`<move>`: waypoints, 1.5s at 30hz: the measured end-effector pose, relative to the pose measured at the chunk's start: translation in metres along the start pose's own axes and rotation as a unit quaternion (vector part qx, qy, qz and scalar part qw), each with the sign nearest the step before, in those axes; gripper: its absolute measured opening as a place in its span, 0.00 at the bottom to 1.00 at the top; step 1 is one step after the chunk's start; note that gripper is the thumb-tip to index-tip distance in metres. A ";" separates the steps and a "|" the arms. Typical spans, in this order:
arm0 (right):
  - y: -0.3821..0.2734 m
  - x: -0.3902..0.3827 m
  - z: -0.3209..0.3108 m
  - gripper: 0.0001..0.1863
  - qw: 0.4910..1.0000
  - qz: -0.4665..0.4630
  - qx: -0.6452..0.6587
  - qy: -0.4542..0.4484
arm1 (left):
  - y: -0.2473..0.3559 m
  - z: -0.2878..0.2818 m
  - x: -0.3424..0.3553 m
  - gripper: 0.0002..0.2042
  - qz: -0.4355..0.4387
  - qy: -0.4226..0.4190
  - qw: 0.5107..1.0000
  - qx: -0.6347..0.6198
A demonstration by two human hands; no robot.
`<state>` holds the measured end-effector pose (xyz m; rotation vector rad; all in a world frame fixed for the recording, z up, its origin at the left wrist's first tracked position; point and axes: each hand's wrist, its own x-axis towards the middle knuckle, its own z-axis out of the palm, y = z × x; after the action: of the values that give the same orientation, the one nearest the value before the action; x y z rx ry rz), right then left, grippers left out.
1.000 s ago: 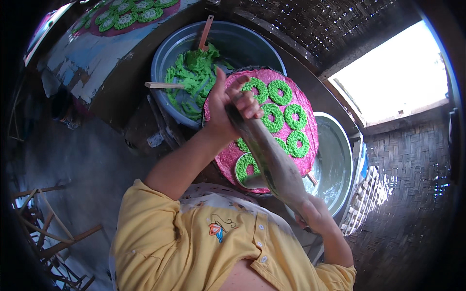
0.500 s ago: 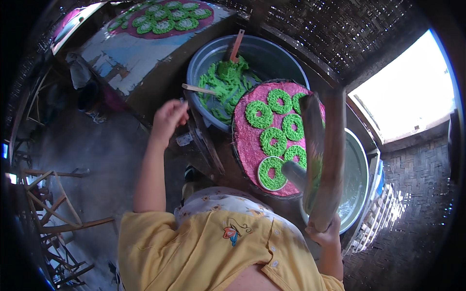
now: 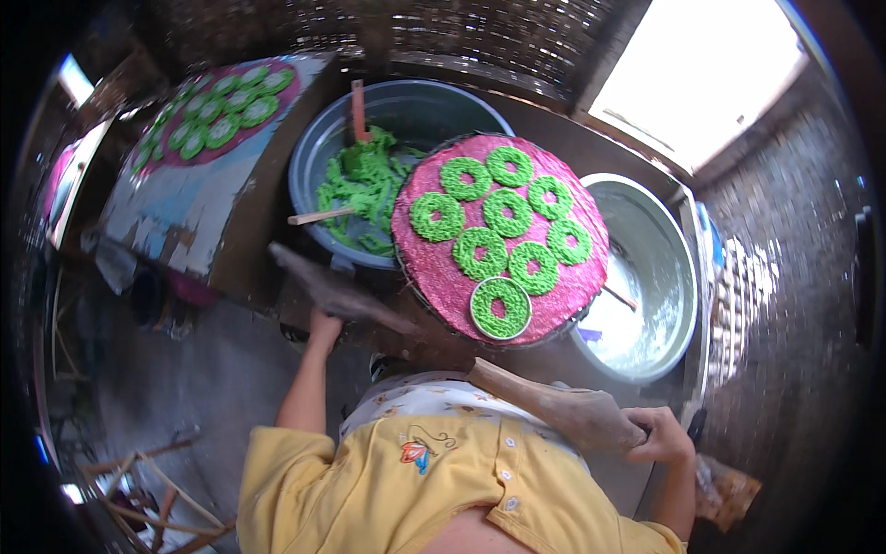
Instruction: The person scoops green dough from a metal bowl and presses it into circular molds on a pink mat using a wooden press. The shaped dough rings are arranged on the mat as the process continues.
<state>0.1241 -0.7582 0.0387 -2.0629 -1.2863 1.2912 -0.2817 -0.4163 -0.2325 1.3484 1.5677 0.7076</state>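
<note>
My right hand (image 3: 666, 436) is closed around the end of a thick, curved wooden piece (image 3: 563, 406), which lies across in front of my shirt. My left hand (image 3: 325, 325) is at a dark wooden bar (image 3: 341, 291); the bar covers the fingers, so I cannot tell whether they grip it. Beyond the hands is a round pink mat (image 3: 434, 272) with several green, ring-shaped strands of dough (image 3: 508, 213) on it. The ring of dough nearest me sits inside a thin white hoop (image 3: 476, 323).
Behind the mat at left is a grey-blue basin (image 3: 309, 157) of green dough (image 3: 369, 185) with a pinkish paddle (image 3: 358, 106) and a stick (image 3: 320, 216). A pale green basin (image 3: 678, 314) stands at right. More green rings lie on a worn table (image 3: 148, 217).
The wooden piece in my right hand has swung down from upright over the mat to lie low near my body. My left hand has moved down behind the dark bar.
</note>
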 end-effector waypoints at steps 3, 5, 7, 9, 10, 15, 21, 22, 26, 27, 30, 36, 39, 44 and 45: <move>0.011 -0.015 0.000 0.25 0.987 0.015 -0.159 0.010 | -0.026 -0.016 0.001 0.24 0.114 -0.067 0.989 -0.066; 0.023 -0.010 0.019 0.26 0.972 -0.006 -0.231 0.041 | -0.030 -0.025 0.000 0.22 0.175 -0.116 0.970 -0.119; 0.038 0.008 0.052 0.27 0.953 -0.031 -0.287 0.094 | -0.020 -0.034 -0.003 0.19 0.157 -0.172 0.946 -0.224; 0.051 0.036 0.088 0.29 0.945 -0.031 -0.301 0.124 | 0.001 -0.043 -0.006 0.18 0.108 -0.201 0.904 -0.362; 0.056 0.053 0.105 0.29 0.936 -0.064 -0.312 0.152 | 0.013 -0.047 -0.007 0.17 0.079 -0.212 0.877 -0.424; 0.059 0.132 0.164 0.27 0.908 -0.100 -0.293 0.282 | 0.050 -0.057 -0.002 0.15 0.190 -0.147 0.862 -0.446; 0.016 0.105 0.145 0.24 0.842 -0.237 -0.308 0.374 | 0.084 -0.091 0.030 0.14 0.289 -0.091 0.881 -0.364; 0.004 0.096 0.135 0.25 0.805 -0.302 -0.315 0.403 | 0.097 -0.094 0.032 0.14 0.295 -0.056 0.898 -0.322; -0.047 0.097 0.105 0.31 0.807 -0.203 -0.361 0.421 | 0.157 -0.104 -0.008 0.16 0.516 -0.058 0.791 -0.324; -0.056 0.107 0.099 0.32 0.808 -0.218 -0.358 0.414 | 0.172 -0.101 -0.021 0.17 0.526 -0.018 0.793 -0.308; -0.068 0.131 0.089 0.36 0.822 -0.208 -0.385 0.363 | 0.208 -0.093 -0.049 0.17 0.538 -0.055 0.798 -0.266; -0.059 0.153 0.074 0.36 0.827 -0.220 -0.410 0.317 | 0.222 -0.081 -0.062 0.18 0.553 -0.098 0.798 -0.219; -0.058 0.164 0.066 0.35 0.825 -0.222 -0.422 0.304 | 0.221 -0.074 -0.059 0.17 0.555 -0.110 0.790 -0.235; -0.058 0.177 0.056 0.34 0.837 -0.240 -0.415 0.265 | 0.226 -0.061 -0.051 0.12 0.550 -0.073 0.795 -0.246; -0.058 0.177 0.054 0.34 0.840 -0.243 -0.413 0.255 | 0.228 -0.059 -0.050 0.12 0.550 -0.084 0.792 -0.252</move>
<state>0.0771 -0.5860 -0.0357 -2.0945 -2.0974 -0.1118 -0.2377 -0.4025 0.0035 1.7525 0.2330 1.5076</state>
